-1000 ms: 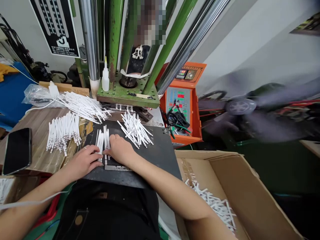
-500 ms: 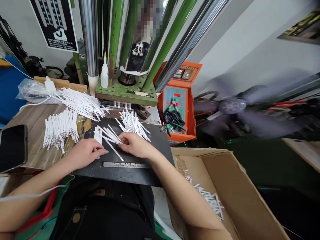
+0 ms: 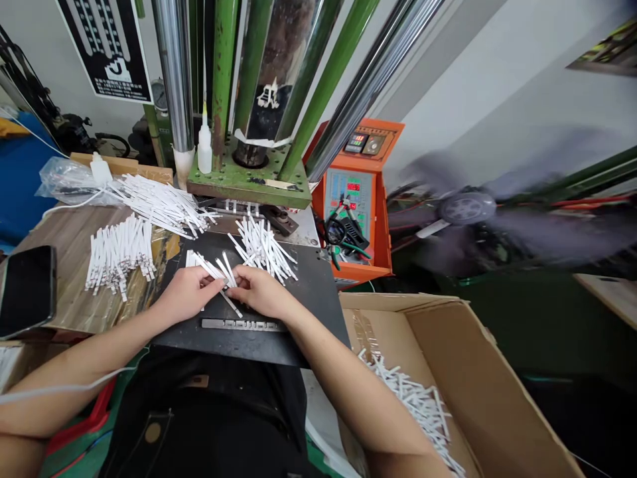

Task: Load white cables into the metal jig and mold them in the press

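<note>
Just beyond the metal bar (image 3: pixel 241 324) on the black tabletop (image 3: pixel 318 292), the left hand (image 3: pixel 192 292) and right hand (image 3: pixel 256 290) nearly meet, the fingers of each pinched on white strips (image 3: pixel 226 269). Farther beyond the bar lies a loose strip pile (image 3: pixel 266 252); the phone (image 3: pixel 28 291) lies well to its left.

Black apron (image 3: pixel 209 425) (round stud (image 3: pixel 152 433), small brown patch (image 3: pixel 198 381)).
</note>
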`<state>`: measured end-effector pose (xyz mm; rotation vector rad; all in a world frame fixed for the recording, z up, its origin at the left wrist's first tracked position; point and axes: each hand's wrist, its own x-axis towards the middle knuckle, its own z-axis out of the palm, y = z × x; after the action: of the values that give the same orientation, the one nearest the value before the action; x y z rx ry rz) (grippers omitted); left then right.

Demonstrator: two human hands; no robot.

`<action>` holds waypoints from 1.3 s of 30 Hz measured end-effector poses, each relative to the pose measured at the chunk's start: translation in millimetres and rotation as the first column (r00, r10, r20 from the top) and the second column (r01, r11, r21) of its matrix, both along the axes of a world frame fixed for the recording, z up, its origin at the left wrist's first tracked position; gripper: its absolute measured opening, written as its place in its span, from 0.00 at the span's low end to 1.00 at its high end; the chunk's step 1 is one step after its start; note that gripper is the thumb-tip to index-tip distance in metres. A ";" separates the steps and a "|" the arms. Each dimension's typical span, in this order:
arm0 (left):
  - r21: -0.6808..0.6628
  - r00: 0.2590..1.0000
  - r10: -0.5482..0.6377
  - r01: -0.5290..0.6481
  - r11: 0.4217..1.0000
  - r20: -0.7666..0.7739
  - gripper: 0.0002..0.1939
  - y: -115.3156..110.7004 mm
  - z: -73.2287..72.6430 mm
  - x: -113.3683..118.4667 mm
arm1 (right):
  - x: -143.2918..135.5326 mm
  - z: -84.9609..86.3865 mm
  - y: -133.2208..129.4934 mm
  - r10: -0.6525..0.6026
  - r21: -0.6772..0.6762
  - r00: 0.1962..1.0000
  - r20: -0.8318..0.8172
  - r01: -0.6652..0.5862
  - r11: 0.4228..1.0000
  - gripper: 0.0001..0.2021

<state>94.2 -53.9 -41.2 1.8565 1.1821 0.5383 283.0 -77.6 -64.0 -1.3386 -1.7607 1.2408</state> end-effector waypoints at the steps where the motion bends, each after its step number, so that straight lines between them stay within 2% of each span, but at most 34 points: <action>1: 0.049 1.000 -0.016 0.017 0.999 -0.025 0.13 -1.7 3.4 -0.1 | 1.8 -0.5 -0.6 -0.010 -0.007 1.000 -0.028 0.010 1.000 0.05; 4: 0.164 0.993 -0.089 0.100 0.981 -0.073 0.13 -6.7 10.4 1.1 | 8.7 -1.6 -4.7 -0.057 -0.015 0.993 -0.098 0.056 0.998 0.06; 8: 0.318 0.978 -0.162 0.196 0.927 -0.133 0.13 -12.3 14.2 3.2 | 21.5 3.2 -18.5 -0.164 -0.011 0.972 -0.168 0.165 0.986 0.08; 12: 0.435 0.967 -0.178 0.242 0.868 -0.182 0.15 -13.1 12.2 4.1 | 35.2 17.1 -41.5 -0.331 0.215 0.941 -0.068 0.337 0.916 0.07; 15: 0.454 0.953 -0.200 0.285 0.844 -0.227 0.13 -8.5 1.7 4.8 | 41.1 17.9 -53.7 -0.383 0.319 0.923 -0.018 0.369 0.873 0.06; 19: 0.404 0.933 -0.269 0.348 0.846 -0.241 0.12 -3.5 -11.4 7.4 | 42.9 3.3 -57.2 -0.337 0.269 0.930 0.145 0.291 0.918 0.05; 21: 0.362 0.936 -0.306 0.350 0.864 -0.175 0.12 -6.3 -9.6 8.4 | 43.8 -0.3 -60.7 -0.316 0.238 0.941 0.123 0.281 0.930 0.05; 24: 0.212 0.946 -0.321 0.323 0.922 -0.047 0.09 -17.9 -1.0 9.8 | 44.5 3.5 -72.1 -0.264 0.207 0.964 0.019 0.254 0.945 0.05; 27: 0.124 0.948 -0.316 0.310 0.942 0.031 0.08 -31.7 0.3 12.4 | 42.4 8.4 -82.4 -0.179 0.233 0.983 0.040 0.165 0.958 0.06; 29: 0.154 0.937 -0.346 0.335 0.930 0.052 0.09 -38.3 -4.5 14.1 | 40.9 9.1 -85.1 -0.140 0.269 0.986 0.087 0.112 0.957 0.06; 32: 0.274 0.917 -0.397 0.371 0.888 0.044 0.11 -42.6 -12.3 14.0 | 41.0 8.4 -85.1 -0.103 0.323 0.986 0.132 0.056 0.945 0.06; 36: 0.392 0.875 -0.481 0.462 0.795 -0.055 0.10 -42.5 -13.1 9.0 | 41.3 7.5 -87.8 -0.076 0.398 0.973 0.218 -0.017 0.917 0.08; 39: 0.418 0.861 -0.487 0.501 0.758 -0.150 0.10 -42.3 -10.9 6.2 | 35.9 6.8 -91.7 -0.089 0.427 0.943 0.322 -0.060 0.902 0.10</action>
<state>100.4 -96.3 -52.1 2.4690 0.5512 0.4977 318.9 -169.3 -57.2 -1.3398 -2.0989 0.5724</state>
